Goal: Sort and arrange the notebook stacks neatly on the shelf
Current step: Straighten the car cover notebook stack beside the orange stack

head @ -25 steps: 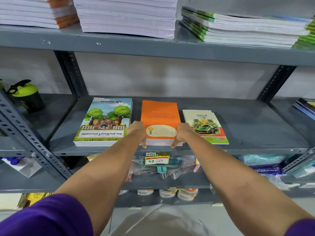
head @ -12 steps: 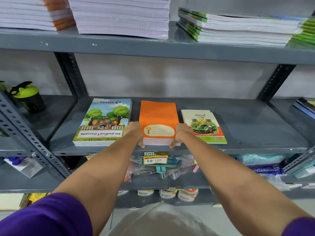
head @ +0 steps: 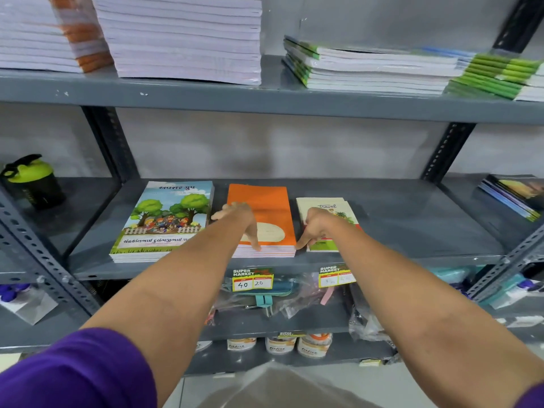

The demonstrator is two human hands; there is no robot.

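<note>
Three notebook stacks lie side by side on the grey middle shelf [head: 412, 231]: a large tree-picture stack [head: 164, 219] on the left, an orange stack [head: 265, 201] in the middle, and a small cream "travel" stack [head: 338, 207] on the right. My left hand [head: 241, 219] lies flat on the orange cover with fingers spread, one fingertip at the stack's front edge. My right hand [head: 316, 225] is loosely curled over the gap between the orange and travel stacks. Its index finger points down and touches the orange stack's front right corner.
The upper shelf carries tall white stacks [head: 182, 39] and green-spined stacks [head: 368, 66]. A green-lidded bottle [head: 29, 181] stands in the left bay, and dark notebooks [head: 512, 195] lie in the right bay. Price tags [head: 252, 280] hang on the shelf lip above bagged goods.
Both hands have let go of the orange stack's front corners. My left hand slid up onto its cover and my right shifted to its right edge. The view moved closer.
</note>
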